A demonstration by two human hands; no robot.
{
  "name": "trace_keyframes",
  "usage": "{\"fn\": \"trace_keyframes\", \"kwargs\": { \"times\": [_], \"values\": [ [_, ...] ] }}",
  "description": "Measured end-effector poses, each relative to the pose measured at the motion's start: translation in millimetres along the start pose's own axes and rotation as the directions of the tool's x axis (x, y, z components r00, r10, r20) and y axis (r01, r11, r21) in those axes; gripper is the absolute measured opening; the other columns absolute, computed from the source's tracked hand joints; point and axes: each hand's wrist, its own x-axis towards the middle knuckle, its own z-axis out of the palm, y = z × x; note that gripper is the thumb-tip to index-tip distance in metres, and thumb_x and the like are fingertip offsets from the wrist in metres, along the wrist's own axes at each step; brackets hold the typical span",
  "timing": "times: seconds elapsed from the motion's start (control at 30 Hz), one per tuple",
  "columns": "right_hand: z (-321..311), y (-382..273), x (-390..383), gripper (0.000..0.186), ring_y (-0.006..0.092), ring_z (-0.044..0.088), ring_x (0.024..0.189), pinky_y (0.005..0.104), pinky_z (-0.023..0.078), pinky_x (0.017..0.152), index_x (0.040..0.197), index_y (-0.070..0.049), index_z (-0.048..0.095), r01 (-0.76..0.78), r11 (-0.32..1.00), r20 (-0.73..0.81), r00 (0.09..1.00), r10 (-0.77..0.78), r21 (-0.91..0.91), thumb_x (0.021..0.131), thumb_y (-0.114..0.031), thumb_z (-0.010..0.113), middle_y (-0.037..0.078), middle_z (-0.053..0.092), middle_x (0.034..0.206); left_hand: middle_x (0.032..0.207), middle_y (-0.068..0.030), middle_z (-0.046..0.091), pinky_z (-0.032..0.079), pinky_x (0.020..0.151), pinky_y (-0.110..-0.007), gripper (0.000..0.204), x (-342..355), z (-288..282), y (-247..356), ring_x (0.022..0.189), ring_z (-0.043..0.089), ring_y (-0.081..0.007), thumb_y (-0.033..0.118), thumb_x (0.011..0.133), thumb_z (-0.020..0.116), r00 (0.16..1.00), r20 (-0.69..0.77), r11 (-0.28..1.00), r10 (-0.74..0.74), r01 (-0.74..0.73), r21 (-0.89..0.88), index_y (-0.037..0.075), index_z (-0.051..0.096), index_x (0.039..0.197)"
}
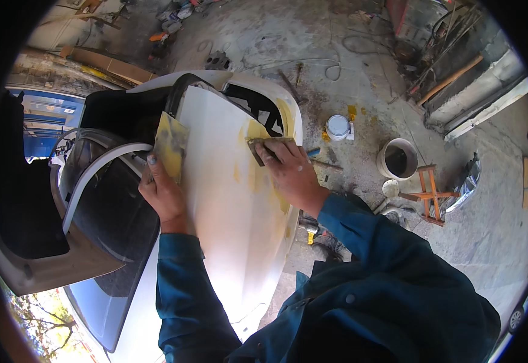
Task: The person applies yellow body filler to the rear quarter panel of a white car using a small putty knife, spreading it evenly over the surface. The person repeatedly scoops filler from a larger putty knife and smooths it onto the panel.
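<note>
A white car body panel (pixel 221 236) with yellow filler patches lies in front of me. My left hand (pixel 166 196) grips a flat putty board (pixel 171 145) smeared with yellow and grey, held above the panel's left side. My right hand (pixel 292 175) is closed on a flat, dark putty spreader (pixel 255 152), its fingers pressed along the top. The spreader rests against the panel's right side, by the yellow filler near the lamp opening (pixel 258 107). Part of its underside is hidden by my fingers.
Beyond the car's right edge, a white lidded tub (pixel 337 127), a bucket (pixel 381 162) with dark contents and a small wooden stool (pixel 432 195) stand on the concrete floor. At left is an open car door (pixel 31 269). Cables and scraps lie farther off.
</note>
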Motion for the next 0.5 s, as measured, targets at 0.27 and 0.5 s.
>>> {"fn": "trace_keyframes", "kwargs": {
  "times": [0.27,0.5],
  "values": [
    [-11,15,7,0.051,0.0339,0.061,0.113,0.0454,0.053,0.098,0.139,-0.007,0.070,-0.061,0.984,-0.127,0.988,0.083,0.167,0.089,0.003,0.068,0.010,0.068,0.126,0.077,-0.0010,0.067,0.039,0.060,-0.029,0.060,2,-7,-6,0.068,0.050,-0.0088,0.045,0.115,0.053,0.998,0.001,0.997,0.070,-0.070,0.037,-0.009,0.073,0.098],
    [9,23,27,0.054,0.0306,0.061,0.118,0.0436,0.051,0.098,0.143,-0.012,0.069,-0.011,1.000,-0.132,0.991,0.007,-0.028,0.090,-0.003,0.067,0.007,0.065,0.132,0.076,-0.0010,0.066,0.039,0.059,-0.030,0.062,0,-4,-2,0.068,0.050,-0.0091,0.046,0.115,0.053,0.999,0.016,0.999,0.037,-0.037,0.028,-0.009,0.073,0.098]
  ]
}}
